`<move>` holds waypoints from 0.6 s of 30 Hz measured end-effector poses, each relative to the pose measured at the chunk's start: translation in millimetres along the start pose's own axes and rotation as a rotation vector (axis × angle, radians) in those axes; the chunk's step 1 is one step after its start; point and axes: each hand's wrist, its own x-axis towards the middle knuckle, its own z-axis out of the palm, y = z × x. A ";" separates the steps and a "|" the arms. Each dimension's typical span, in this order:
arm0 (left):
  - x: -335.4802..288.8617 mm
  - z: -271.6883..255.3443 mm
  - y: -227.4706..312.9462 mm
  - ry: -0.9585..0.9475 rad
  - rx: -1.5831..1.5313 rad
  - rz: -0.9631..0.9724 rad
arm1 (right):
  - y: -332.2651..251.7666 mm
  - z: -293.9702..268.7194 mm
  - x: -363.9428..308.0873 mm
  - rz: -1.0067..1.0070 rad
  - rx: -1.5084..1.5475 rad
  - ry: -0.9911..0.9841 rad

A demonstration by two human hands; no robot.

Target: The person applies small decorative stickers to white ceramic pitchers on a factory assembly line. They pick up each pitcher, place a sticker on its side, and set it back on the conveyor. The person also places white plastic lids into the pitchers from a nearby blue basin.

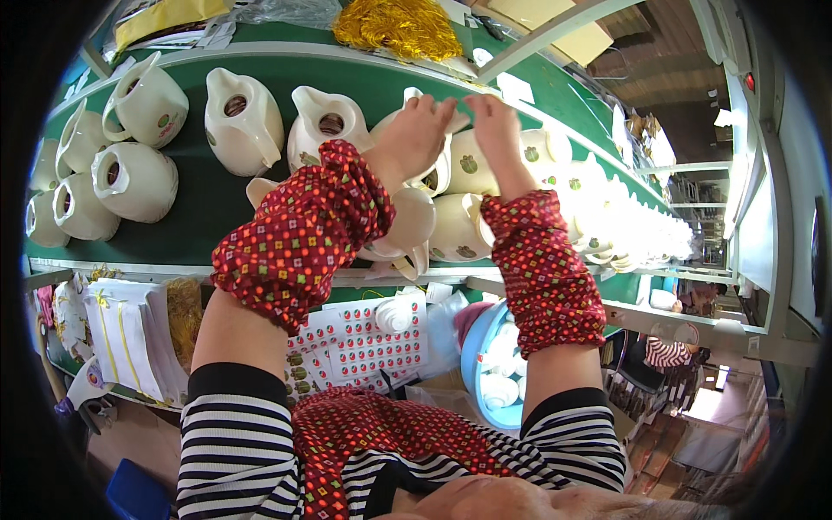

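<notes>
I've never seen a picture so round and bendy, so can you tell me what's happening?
This comes from a wide camera on a person's head, looking down; that's why edges bend. There's no robot: the left hand and right hand are the person's own, poking out of red patterned sleeves. On the green surface are many cream jugs. The hands are among them, but I can't tell whether either is gripping one. Nearer the person is a blue basin with white things inside.

Jugs (245, 126) line the bench (208, 217) from left to right. Behind them lies a strand bundle (394, 30); before them, sticker sheets (368, 342) lie left of a tub (472, 373).
</notes>
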 end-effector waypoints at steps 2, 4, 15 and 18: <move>15.6 -6.2 0.7 -0.107 0.007 -0.096 | 14.7 -27.0 4.1 -0.023 -0.133 0.008; 25.2 -11.7 0.4 -0.182 0.012 -0.196 | 34.0 -50.9 11.2 0.035 -0.416 -0.152; 14.9 -10.4 0.6 -0.099 0.165 -0.138 | 55.9 -78.9 19.8 0.294 -0.363 -0.576; -1.5 -17.1 15.0 -0.026 0.175 -0.205 | 58.1 -78.4 19.0 -0.015 -0.432 -0.556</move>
